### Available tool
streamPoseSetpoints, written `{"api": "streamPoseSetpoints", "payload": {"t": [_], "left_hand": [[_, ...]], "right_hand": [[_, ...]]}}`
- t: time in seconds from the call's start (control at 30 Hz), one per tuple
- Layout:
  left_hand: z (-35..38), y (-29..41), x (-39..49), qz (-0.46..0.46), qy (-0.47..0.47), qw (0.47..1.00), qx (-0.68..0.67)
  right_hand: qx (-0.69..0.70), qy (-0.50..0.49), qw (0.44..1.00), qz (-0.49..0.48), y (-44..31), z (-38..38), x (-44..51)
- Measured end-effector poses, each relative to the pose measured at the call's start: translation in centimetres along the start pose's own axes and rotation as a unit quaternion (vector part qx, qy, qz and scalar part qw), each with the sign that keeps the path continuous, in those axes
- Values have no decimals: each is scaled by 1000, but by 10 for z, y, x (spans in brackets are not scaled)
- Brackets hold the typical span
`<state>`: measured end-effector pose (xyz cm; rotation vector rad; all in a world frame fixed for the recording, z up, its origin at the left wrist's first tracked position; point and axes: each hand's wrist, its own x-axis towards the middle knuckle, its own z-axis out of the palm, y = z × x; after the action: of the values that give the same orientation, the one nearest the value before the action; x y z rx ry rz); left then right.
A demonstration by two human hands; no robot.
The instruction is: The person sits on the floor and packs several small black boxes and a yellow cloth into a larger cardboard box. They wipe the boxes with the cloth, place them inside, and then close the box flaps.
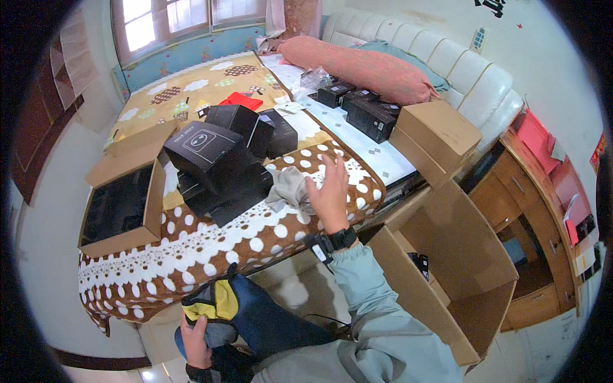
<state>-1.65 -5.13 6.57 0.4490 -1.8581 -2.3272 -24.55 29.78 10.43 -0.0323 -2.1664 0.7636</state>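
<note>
My left hand [195, 337] grips a dark fabric pouch-like item with a bright yellow lining [222, 300], close to my knee in dark blue trousers [273, 316]. Over the near edge of the bed, my right hand [330, 198] has its fingers apart and nothing in them. A crumpled grey cloth [289, 189] lies just left of it; whether they touch I cannot tell. Beyond the cloth, several black boxes are piled on the blanket [268, 227]. The top box [203, 148] bears a printed outline and writing.
An open shallow cardboard box [153, 210] with black contents sits on the left of the bed. More black boxes [368, 117] lie by a pink bolster [354, 67]. A closed carton [438, 134] stands at right, above a large open carton [459, 253] beside a wooden cabinet [531, 206].
</note>
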Motion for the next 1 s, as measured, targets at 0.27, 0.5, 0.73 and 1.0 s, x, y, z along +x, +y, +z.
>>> {"api": "streamPoseSetpoints", "payload": {"t": [0.27, 0.5, 0.73, 1.0], "left_hand": [[20, 3, 23, 18, -4, 999, -45], [45, -6, 20, 3, -71, 996, -58], [21, -4, 25, -13, -86, 996, -22], [-13, -22, 28, -7, -67, 996, -60]], "right_hand": [[-100, -15, 994, -33, 68, 37, -37], [-104, 6, 994, -42, 69, 39, -41], [279, 45, 952, 113, 82, -6, -60], [-117, -603, 756, 224, 128, -185, -323]]}}
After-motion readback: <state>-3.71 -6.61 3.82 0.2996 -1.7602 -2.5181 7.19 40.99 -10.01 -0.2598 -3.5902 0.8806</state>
